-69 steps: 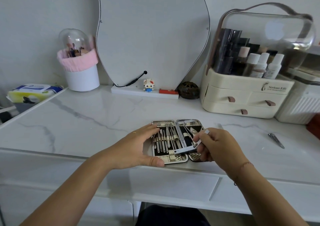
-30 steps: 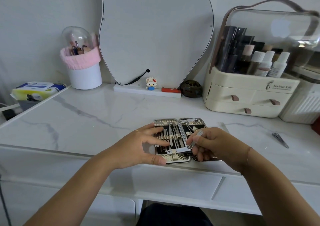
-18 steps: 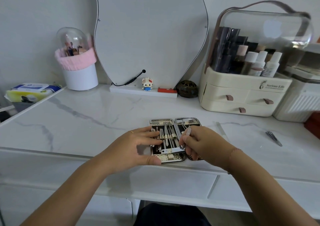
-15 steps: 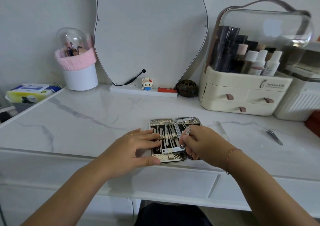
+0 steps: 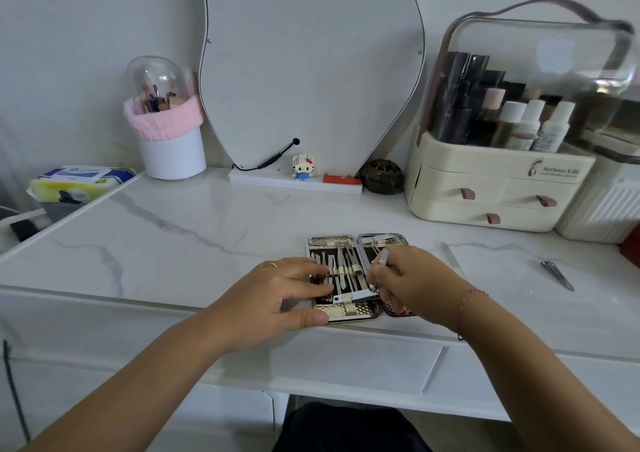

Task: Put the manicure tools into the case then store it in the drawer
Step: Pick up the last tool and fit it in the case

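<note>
case (image 5: 360, 313) lies open and flat near the front edge of the table (image 5: 173, 237), its two halves side by side, with thin steel tools (image 5: 344, 259) strapped in a row in the left half. clipper (image 5: 353, 297) lies low and crosswise over the near end of that row, its free end pointing left and its lever tipped up at the right.

right hand (image 5: 415, 282) pinches the clipper's right end between thumb and forefinger, the other fingers curled in over the case's right half, which they mostly hide. left hand (image 5: 277, 292) is spread: its fingers (image 5: 308, 267) lie nearly straight on the strapped tools, just left of the clipper's tip, and the thumb presses against the near left corner of the case.

2.3 s ago the clipper was held slanting over the seam between the halves and the left fingers only touched the case's left edge; since then the right hand has brought it down and leftward, and the left fingers have reached onto the tools. over the last half second little has changed.

a file (image 5: 452, 259) and a nipper (image 5: 557, 275) lie on the table well to the right of the case. an organizer (image 5: 498, 181) and a mirror (image 5: 311, 70) stand at the back.
</note>
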